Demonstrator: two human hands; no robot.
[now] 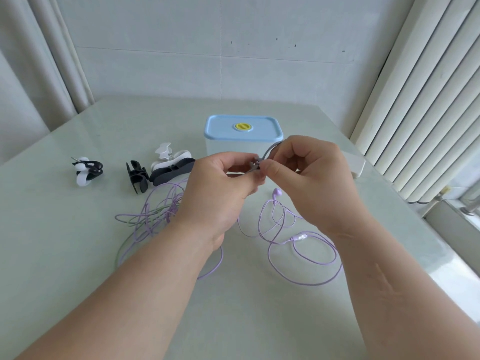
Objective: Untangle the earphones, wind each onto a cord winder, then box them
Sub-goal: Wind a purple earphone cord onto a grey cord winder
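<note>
My left hand [220, 188] and my right hand [309, 172] meet above the table, both pinching a small grey cord winder [262, 159]; its curved wing sticks up between my right fingers. Purple earphones [301, 240] lie in loose loops below my right hand, one earbud [277, 192] lying just under my thumbs. A tangle of purple and green cord [153, 216] spreads under my left wrist. The clear box with a blue lid [242, 128] stands shut just behind my hands.
Black and white cord winders lie at the left: one pair [87, 170], a black one [137, 176], a black and white group [171, 165]. A white object [354, 163] sits right of the box. Curtains hang at both sides; the table edge runs along the right.
</note>
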